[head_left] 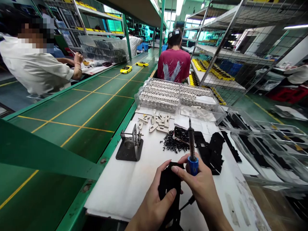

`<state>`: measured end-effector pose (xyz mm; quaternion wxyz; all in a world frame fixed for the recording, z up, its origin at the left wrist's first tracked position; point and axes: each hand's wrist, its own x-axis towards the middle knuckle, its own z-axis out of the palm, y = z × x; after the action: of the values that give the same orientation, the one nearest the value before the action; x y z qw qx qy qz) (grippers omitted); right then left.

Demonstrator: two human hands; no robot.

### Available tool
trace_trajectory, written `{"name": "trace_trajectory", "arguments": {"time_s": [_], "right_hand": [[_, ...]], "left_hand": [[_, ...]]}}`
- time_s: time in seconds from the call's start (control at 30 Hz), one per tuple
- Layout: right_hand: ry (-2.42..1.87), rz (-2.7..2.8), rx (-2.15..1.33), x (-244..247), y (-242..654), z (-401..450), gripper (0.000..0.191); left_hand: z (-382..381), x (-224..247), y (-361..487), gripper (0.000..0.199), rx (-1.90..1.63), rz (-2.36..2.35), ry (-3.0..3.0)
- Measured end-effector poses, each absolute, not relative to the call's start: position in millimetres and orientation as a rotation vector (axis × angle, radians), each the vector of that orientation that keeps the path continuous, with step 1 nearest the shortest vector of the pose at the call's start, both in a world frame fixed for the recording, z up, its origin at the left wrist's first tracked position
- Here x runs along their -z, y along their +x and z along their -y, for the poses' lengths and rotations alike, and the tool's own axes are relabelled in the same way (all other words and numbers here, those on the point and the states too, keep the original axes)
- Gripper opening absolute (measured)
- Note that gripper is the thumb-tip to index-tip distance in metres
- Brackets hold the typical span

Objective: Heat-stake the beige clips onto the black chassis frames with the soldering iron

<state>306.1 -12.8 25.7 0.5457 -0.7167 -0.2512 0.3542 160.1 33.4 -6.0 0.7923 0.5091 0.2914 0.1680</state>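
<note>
Over the white desk [115, 192], left hand [154, 202] gripped a black plastic part [169, 187] upright; right hand [203, 186] closed around a blue-handled soldering iron [192, 154], tip up.

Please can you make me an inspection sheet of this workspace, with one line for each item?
Surface: white workbench beside a green conveyor belt.
Job's things: black plastic part; blue-handled soldering iron, tip up.
Clutter: loose small black pieces, beige parts, metal iron stand, clear tray of parts.
Hands: left hand grips the black plastic part; right hand holds the iron.
Cables: black iron cord below the right hand.
Surroundings: co-workers in white and red shirts, yellow toy cars on the belt, wire shelving.
</note>
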Motion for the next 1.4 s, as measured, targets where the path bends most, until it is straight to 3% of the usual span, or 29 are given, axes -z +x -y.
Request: {"name": "trace_trajectory", "arguments": {"time_s": [0.1, 0.27, 0.93, 1.13, 1.4], "right_hand": [[-1.679, 0.596, -1.024, -23, 318, 13, 0.054], [-1.413, 0.572, -1.349, -25, 326, 10, 0.046], [-1.409, 0.577, -1.322, -3, 323, 10, 0.043], [-1.481, 0.654, -1.264, -1, 322, 9, 0.043], [-1.407, 0.642, -1.420, -2, 330, 4, 0.044]], "left_hand": [[-38, 5, 152, 0.077, -0.233, -0.621, 1.095], [-46, 2, 148, 0.075, -0.155, -0.561, 1.161], [-47, 7, 150, 0.064, -0.108, -0.559, 1.014], [-48, -4, 154, 0.047, -0.235, -0.737, 1.352], [-46, -8, 160, 0.049, -0.202, -0.766, 1.367]]}}
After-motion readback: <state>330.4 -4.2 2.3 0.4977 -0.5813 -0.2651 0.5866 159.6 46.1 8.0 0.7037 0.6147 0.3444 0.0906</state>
